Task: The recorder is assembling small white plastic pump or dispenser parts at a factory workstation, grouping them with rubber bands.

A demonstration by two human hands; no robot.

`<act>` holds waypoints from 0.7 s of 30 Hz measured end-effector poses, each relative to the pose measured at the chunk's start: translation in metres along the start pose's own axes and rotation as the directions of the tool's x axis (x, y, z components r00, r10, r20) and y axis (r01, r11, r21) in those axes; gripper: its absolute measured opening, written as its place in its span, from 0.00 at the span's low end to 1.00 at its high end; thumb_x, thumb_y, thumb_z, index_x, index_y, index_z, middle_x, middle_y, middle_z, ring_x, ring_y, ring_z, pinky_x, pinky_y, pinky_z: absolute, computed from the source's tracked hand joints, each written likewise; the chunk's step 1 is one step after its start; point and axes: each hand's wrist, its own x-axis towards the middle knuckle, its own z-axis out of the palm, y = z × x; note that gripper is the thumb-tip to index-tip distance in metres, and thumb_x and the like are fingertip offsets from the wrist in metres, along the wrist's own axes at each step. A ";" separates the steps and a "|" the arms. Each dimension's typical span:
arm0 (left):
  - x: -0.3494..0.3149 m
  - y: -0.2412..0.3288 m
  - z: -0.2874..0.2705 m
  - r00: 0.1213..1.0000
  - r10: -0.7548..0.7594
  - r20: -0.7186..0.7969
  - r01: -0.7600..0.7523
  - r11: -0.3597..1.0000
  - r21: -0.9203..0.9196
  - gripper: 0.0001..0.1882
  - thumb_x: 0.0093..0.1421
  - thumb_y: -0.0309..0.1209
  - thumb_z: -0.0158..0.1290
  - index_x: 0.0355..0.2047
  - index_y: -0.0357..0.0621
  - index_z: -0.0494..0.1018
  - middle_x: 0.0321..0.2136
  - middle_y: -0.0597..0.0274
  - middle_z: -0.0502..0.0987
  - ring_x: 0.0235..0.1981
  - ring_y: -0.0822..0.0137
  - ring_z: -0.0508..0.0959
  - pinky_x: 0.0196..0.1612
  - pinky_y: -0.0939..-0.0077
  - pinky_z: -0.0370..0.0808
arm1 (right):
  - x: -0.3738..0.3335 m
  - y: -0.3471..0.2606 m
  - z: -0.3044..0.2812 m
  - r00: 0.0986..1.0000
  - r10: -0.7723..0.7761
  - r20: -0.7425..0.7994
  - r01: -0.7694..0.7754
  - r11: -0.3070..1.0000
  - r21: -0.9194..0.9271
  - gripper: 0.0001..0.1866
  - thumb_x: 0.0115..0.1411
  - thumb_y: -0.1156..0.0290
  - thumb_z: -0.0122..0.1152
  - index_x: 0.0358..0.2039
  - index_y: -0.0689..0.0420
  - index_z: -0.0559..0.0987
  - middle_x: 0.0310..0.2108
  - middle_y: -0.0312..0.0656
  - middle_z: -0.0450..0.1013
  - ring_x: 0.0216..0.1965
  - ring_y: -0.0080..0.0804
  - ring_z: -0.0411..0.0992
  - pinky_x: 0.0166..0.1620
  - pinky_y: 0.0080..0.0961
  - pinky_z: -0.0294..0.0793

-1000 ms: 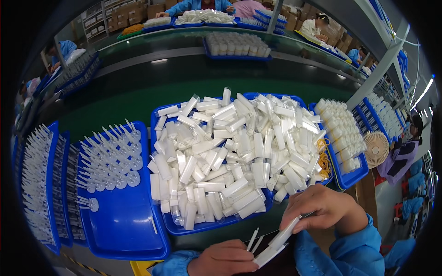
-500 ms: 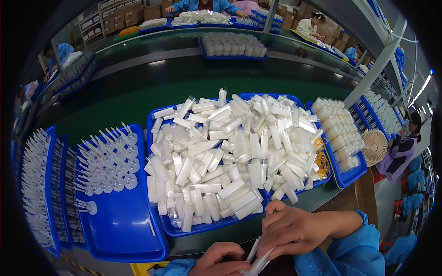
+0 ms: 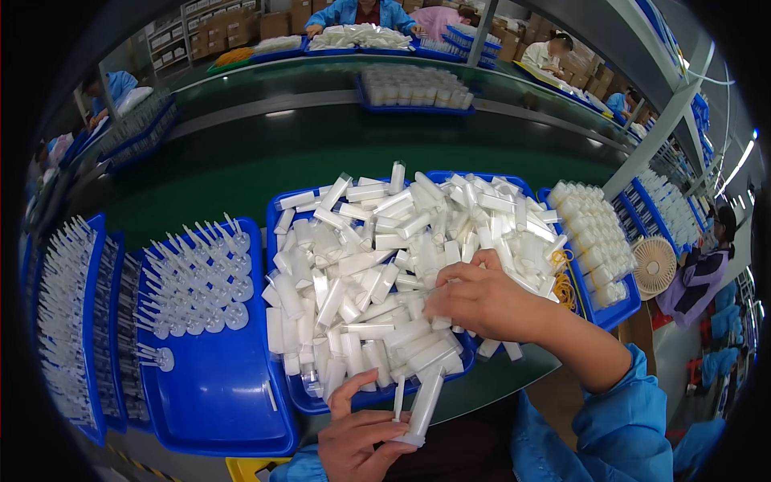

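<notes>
My left hand (image 3: 359, 441), at the lower middle, is closed on a clear plastic tube (image 3: 426, 402) with a white lining and a wide white end. A thin white stick (image 3: 399, 399) stands beside the tube, at the same fingers. My right hand (image 3: 487, 299) is over a heap of similar white-lined tubes (image 3: 337, 265), its fingers bent downward. Motion smears those fingertips, so whether they grip a tube is unclear. The heap fills two blue trays, a front one (image 3: 299, 402) and one behind it (image 3: 522, 181).
To the left, a blue tray (image 3: 217, 402) carries rows of round-based white stems (image 3: 197, 281) and a loose white stick (image 3: 271, 395). More stem-filled trays (image 3: 95, 321) stand beyond it. At right are yellow rubber bands (image 3: 564, 281), a tray of capped tubes (image 3: 594, 241) and a fan (image 3: 654, 265). Co-workers sit across the green belt (image 3: 281, 149).
My right hand has left the tube in my left hand and moved up and forward onto the heap. My left hand has risen slightly, with the tube and stick now upright and in plain sight.
</notes>
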 end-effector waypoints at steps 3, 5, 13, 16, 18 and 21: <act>0.000 0.001 0.000 0.999 0.018 -0.049 -0.014 0.998 0.068 0.07 0.47 0.28 0.60 0.26 0.41 0.76 0.22 0.57 0.76 0.42 0.47 0.72 0.53 0.46 0.57 | 0.004 -0.001 0.003 0.986 0.044 -0.160 -0.025 0.993 0.117 0.20 0.47 0.71 0.63 0.43 0.49 0.75 0.31 0.32 0.69 0.40 0.31 0.67 0.40 0.32 0.59; 0.000 -0.002 -0.001 0.998 0.061 -0.019 -0.059 0.993 0.103 0.06 0.46 0.27 0.60 0.25 0.41 0.76 0.23 0.59 0.76 0.40 0.52 0.73 0.52 0.46 0.58 | 0.004 -0.006 0.002 0.974 0.092 -0.207 -0.033 0.962 0.272 0.21 0.49 0.73 0.62 0.46 0.49 0.74 0.31 0.34 0.69 0.37 0.31 0.68 0.38 0.27 0.61; 0.003 -0.007 0.007 0.989 0.149 0.006 -0.149 0.981 0.126 0.05 0.43 0.25 0.60 0.23 0.45 0.78 0.23 0.64 0.76 0.32 0.63 0.73 0.48 0.51 0.60 | 0.000 -0.038 -0.020 0.903 0.371 0.217 -0.238 0.010 0.971 0.20 0.57 0.78 0.55 0.51 0.58 0.69 0.35 0.35 0.68 0.31 0.15 0.64 0.31 0.12 0.62; 0.004 -0.007 0.011 0.987 0.159 0.011 -0.160 0.981 0.113 0.05 0.43 0.25 0.60 0.23 0.46 0.78 0.23 0.65 0.77 0.32 0.65 0.73 0.47 0.53 0.61 | -0.006 -0.042 -0.013 0.875 0.360 0.323 -0.186 -0.366 0.912 0.22 0.57 0.79 0.54 0.53 0.62 0.65 0.36 0.34 0.67 0.30 0.13 0.63 0.29 0.11 0.60; 0.004 -0.007 0.012 0.987 0.158 0.016 -0.159 0.982 0.099 0.05 0.43 0.25 0.61 0.23 0.47 0.78 0.23 0.66 0.77 0.32 0.64 0.74 0.46 0.54 0.61 | -0.008 -0.043 -0.010 0.876 0.349 0.333 -0.138 -0.479 0.867 0.23 0.58 0.78 0.53 0.54 0.63 0.63 0.36 0.34 0.67 0.29 0.12 0.63 0.28 0.11 0.60; 0.004 -0.003 0.011 0.987 0.160 0.031 -0.162 0.980 0.115 0.05 0.43 0.26 0.61 0.23 0.47 0.78 0.22 0.67 0.77 0.31 0.65 0.74 0.46 0.55 0.61 | -0.008 -0.046 -0.009 0.877 0.326 0.354 -0.145 -0.522 0.841 0.21 0.59 0.76 0.53 0.53 0.63 0.64 0.36 0.33 0.67 0.28 0.12 0.62 0.28 0.12 0.60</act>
